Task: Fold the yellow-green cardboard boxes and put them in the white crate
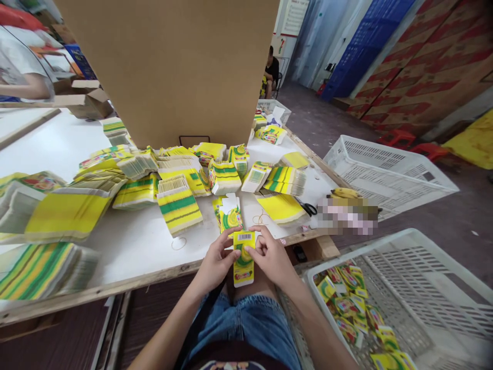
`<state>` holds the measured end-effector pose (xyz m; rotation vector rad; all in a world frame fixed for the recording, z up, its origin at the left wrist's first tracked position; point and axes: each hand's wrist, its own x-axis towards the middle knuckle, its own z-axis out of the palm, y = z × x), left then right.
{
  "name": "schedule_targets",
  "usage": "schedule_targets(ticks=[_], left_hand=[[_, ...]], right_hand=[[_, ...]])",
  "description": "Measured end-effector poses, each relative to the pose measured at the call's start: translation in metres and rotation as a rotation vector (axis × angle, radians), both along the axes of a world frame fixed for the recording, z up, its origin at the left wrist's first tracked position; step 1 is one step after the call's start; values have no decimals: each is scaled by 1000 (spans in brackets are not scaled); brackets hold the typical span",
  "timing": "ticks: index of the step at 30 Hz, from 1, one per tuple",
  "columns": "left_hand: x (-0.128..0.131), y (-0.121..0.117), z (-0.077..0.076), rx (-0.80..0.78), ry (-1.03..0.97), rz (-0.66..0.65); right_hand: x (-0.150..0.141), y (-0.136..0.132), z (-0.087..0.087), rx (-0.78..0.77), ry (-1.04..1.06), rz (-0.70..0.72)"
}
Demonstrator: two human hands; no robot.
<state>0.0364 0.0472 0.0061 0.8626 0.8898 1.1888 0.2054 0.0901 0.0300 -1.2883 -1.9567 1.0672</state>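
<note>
Both hands hold one small yellow and green carton upright over my lap, just in front of the table edge. My left hand grips its left side with curled fingers. My right hand pinches its right side near the barcode end. On the white table, directly behind the hands, lies a short pile of flat cartons of the same print.
Many stacks of flat yellow-green cartons cover the table below a tall brown cardboard sheet. Scissors and a banana lie at the right edge. A white crate with several folded cartons stands at my right; another crate behind. A person sits far back.
</note>
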Motion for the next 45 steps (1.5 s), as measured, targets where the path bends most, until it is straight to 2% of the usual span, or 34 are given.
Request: schedule_targets(ticks=[3,7,10,12,13,16,18,20,22,25,27,29,31,36,39,41,42,43,45], left_hand=[[-3,0,2,-9,-57,0],[5,-1,4,7,-75,27],[18,-1,5,29,8,30],[23,0,5,74,121,8],[24,2,5,105,197,7],[15,7,0,201,506,107],[5,11,-7,228,715,202],[-3,14,-15,224,839,239],[-6,14,-23,215,870,220],[-6,12,-30,226,857,171],[-5,10,-32,242,849,147],[-6,9,-33,260,841,125],[-7,9,-32,271,838,109],[-8,6,-27,246,752,147],[-8,4,-19,185,610,358],[-9,4,-13,136,416,513],[-10,4,-11,104,287,538],[-11,5,-9,71,158,517],[-11,6,-5,15,-50,374]], right_hand=[[6,1,-3,-64,170,50],[4,1,-12,-80,321,-43],[4,-4,-12,-113,435,-99],[16,-8,-3,-56,341,-174],[27,-11,4,20,239,-233],[73,-15,22,380,-172,-474],[98,-15,25,539,-373,-591],[104,-13,17,549,-430,-573],[88,-7,1,461,-371,-457],[37,5,-28,294,-255,-332],[2,13,-43,229,-200,-313],[-23,19,-51,202,-157,-314],[-37,24,-55,183,-107,-330],[-37,27,-55,70,95,-379],[-31,24,-52,-55,269,-381],[-28,19,-47,-136,383,-370],[-27,16,-44,-172,430,-360],[-26,11,-41,-201,466,-346],[-26,2,-36,-282,546,-314]])
